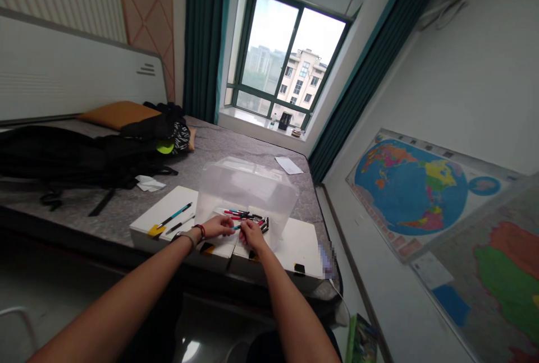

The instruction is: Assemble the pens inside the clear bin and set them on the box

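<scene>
Your right hand (251,234) pinches a teal pen (237,228) over the white boxes (301,242), its long axis roughly sideways, toward your left hand (220,226), fingers curled narrow; whether they grip it, you can't tell. Fingers hide its ends, so its tip's direction is unclear. Loose pens (241,216) lie beyond, by the translucent bin (248,183)
</scene>
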The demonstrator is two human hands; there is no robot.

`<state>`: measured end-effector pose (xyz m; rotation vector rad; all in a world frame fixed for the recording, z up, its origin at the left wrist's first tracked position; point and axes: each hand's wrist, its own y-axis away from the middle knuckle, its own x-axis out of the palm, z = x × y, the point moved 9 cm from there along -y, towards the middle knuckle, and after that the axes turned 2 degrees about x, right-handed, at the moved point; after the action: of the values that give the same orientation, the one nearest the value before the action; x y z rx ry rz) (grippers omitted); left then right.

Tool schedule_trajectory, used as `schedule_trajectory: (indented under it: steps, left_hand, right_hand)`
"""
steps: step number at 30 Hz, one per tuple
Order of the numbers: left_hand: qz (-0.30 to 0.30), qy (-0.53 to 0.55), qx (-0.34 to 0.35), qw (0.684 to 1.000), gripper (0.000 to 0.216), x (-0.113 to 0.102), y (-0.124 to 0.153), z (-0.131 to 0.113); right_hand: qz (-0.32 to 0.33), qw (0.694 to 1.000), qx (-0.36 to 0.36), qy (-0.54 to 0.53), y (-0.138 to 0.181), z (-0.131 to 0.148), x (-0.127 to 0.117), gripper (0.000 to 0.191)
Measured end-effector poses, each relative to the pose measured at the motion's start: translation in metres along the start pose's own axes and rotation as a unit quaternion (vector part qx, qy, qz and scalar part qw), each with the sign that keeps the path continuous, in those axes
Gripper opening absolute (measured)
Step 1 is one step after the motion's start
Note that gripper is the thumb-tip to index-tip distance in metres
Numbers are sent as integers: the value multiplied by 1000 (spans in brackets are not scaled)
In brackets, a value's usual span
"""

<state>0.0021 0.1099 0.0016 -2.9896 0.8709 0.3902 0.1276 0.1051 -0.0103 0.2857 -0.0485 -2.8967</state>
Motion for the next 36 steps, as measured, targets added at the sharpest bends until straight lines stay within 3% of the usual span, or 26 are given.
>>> schedule_trajectory:
  steps: [7, 14, 23, 31, 36]
  left_hand:
    - [-6, 5, 0, 1000, 43, -2, 0, 1]
    - [6, 7, 11, 1000, 36, 0, -2, 2]
    - [-3, -47, 8, 999, 36, -1, 2, -10]
    - [-4, -73, -3, 997, 49, 4, -6, 2]
    - [-8, -55, -9, 998, 57, 0, -9, 1]
  right_hand:
    - [-41, 998, -11, 42, 1, 6, -6, 49]
    - [0, 996, 19, -87, 5, 3, -4, 28]
    - [-48, 998, -1, -37, -5, -13, -10, 15]
    - [-81, 997, 7, -17, -3, -12, -17, 15]
    - [-92, 992, 15, -80, 3, -7, -22, 23]
